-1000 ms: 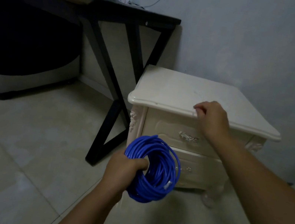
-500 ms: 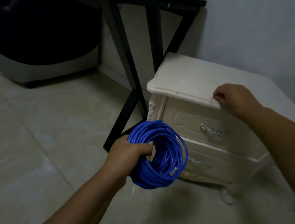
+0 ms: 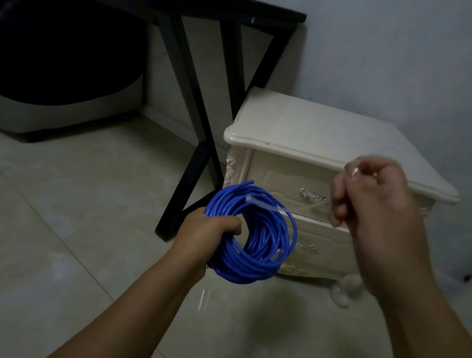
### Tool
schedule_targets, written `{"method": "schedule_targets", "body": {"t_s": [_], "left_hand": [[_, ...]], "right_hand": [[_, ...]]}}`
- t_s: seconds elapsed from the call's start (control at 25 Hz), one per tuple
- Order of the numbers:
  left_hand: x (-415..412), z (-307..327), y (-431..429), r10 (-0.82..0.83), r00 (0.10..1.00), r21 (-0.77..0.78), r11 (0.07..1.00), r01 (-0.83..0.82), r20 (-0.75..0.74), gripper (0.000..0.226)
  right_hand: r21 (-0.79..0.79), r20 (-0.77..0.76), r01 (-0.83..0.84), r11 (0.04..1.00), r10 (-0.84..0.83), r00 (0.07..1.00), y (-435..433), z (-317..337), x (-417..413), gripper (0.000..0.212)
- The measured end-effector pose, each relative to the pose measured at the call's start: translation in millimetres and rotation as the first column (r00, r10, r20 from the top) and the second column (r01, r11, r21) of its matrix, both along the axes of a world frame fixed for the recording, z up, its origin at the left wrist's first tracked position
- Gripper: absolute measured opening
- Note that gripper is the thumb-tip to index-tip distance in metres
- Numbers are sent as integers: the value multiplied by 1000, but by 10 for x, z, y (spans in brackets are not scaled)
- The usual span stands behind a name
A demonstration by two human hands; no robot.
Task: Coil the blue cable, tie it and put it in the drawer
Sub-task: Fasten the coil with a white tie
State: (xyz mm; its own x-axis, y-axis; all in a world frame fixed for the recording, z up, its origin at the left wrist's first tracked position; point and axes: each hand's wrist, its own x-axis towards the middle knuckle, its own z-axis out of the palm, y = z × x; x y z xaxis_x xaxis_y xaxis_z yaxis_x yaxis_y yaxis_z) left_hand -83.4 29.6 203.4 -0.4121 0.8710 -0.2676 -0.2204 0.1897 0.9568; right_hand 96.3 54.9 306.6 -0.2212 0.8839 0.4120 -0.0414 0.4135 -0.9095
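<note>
Tiled floor (image 3: pixel 31 238) — black desk (image 3: pixel 214 3), pale wall (image 3: pixel 406 51)

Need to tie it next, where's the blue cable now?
Head view, centre: the left hand grips the blue cable coil in the air, before the front left corner of the cream nightstand.

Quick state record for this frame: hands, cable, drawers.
left hand: grips coiled blue cable
right hand: raised before the nightstand, fingers curled, pinches thin clear strip; blurred
cream nightstand: two drawers, both shut
tie on coil: none visible
</note>
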Motion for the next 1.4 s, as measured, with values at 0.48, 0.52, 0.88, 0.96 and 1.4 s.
{"method": "schedule_targets", "body": {"t_s": [0.48,0.52,0.88,0.96,1.4], "left_hand": [[430,261,-638,-86,996,77,994,84,24,19],[450,274,-687,-120,991,74,990,117,51,22],[581,268,-809,-254,966,118,962,246,51,41],[578,243,-779,-222,975,126,967,220,7,52],[610,177,-665,-233,924,239,920,310,-304,96]], "right_hand": [[28,215,81,996,-85,973,-676,-410,317,20],[15,225,56,998,-58,973,-698,-438,285,18],[-75,156,-19,997,31,987,-766,-615,174,13],[-136,107,-16,991,30,994,-760,-618,160,11],[-525,-230,-130,841,7,973,-683,-557,167,13]]}}
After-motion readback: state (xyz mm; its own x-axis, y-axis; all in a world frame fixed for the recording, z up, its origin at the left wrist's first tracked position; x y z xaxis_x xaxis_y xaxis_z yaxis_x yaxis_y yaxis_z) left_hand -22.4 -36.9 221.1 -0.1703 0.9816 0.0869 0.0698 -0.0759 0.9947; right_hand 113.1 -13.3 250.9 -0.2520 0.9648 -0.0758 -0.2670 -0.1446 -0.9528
